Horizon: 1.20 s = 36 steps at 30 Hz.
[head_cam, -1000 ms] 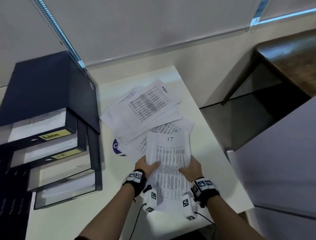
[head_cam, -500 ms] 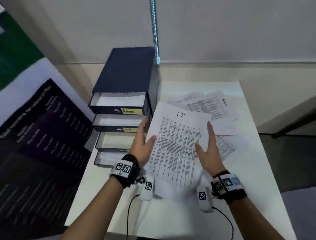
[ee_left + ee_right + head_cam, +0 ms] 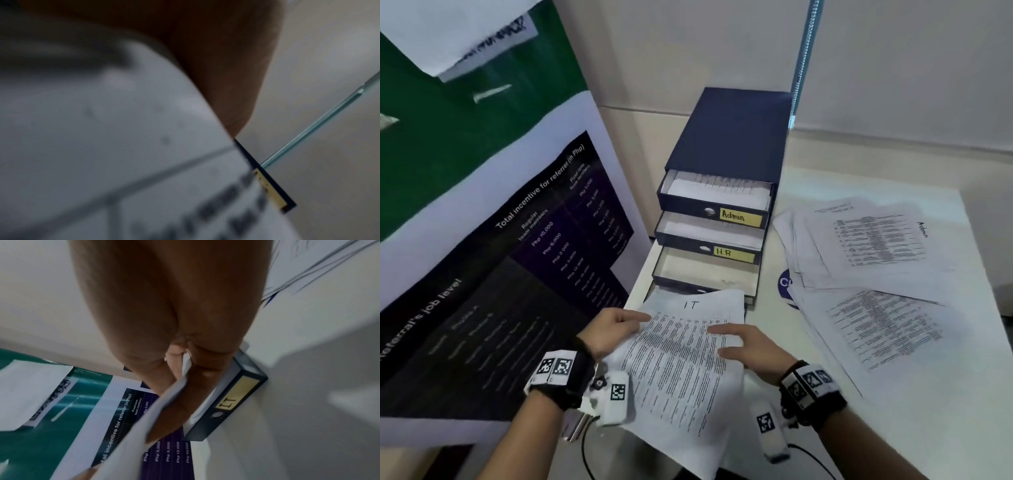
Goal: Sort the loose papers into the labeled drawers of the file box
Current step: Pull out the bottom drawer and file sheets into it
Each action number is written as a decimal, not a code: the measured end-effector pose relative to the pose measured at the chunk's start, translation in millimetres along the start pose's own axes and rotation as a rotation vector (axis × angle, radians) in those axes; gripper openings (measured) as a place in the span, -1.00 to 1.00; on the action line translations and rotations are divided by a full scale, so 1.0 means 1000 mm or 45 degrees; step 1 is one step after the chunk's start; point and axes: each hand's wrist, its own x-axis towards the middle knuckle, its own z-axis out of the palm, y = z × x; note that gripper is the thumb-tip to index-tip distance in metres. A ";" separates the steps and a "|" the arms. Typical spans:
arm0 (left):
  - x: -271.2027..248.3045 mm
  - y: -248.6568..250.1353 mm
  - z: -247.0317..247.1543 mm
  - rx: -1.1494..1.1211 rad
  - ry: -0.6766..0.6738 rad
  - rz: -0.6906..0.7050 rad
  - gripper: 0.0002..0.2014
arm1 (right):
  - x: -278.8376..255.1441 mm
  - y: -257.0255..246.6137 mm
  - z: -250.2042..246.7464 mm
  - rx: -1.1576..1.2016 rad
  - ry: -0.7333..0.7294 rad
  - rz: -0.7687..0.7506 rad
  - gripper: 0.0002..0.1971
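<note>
A sheaf of printed sheets marked "IT" hangs over the table's front left, its top edge over the lowest drawer of the dark blue file box. My left hand holds its left edge, thumb on top. My right hand pinches the right side; in the right wrist view the fingers clamp the sheet edge next to the drawer labelled IT. All drawers stand pulled out: Admin and H.R hold paper, the third drawer looks empty. The left wrist view shows only blurred paper.
Loose papers lie spread on the white table right of the box, the top one marked Admin. A large poster board stands close at the left. A blind chain hangs behind the box.
Both hands carried the IT sheets left from the pile and lowered them to the box's bottom drawer. The head has turned left toward the box.
</note>
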 end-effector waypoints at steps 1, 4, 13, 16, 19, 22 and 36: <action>0.000 0.000 -0.006 -0.016 -0.017 0.024 -0.69 | 0.002 -0.005 0.002 0.054 -0.023 0.041 -0.58; 0.008 0.002 -0.021 -0.103 -0.068 0.083 -0.70 | 0.006 -0.010 0.002 0.292 -0.094 0.181 -0.62; 0.046 -0.023 -0.002 0.113 -0.110 -0.117 -0.63 | 0.040 0.009 0.006 0.288 0.298 0.325 -0.61; 0.049 -0.027 -0.002 0.082 -0.201 -0.076 -0.61 | 0.047 0.018 0.003 0.180 0.421 0.232 -0.63; 0.051 -0.020 -0.011 0.089 -0.312 0.028 -0.63 | 0.038 0.023 -0.002 0.307 0.232 0.279 -0.67; 0.049 -0.008 -0.020 -0.013 -0.440 0.075 -0.67 | 0.033 0.025 -0.007 0.500 0.103 0.321 -0.70; 0.093 -0.029 0.008 -0.141 0.179 0.064 -0.64 | 0.044 0.031 -0.011 0.697 0.049 0.435 -0.79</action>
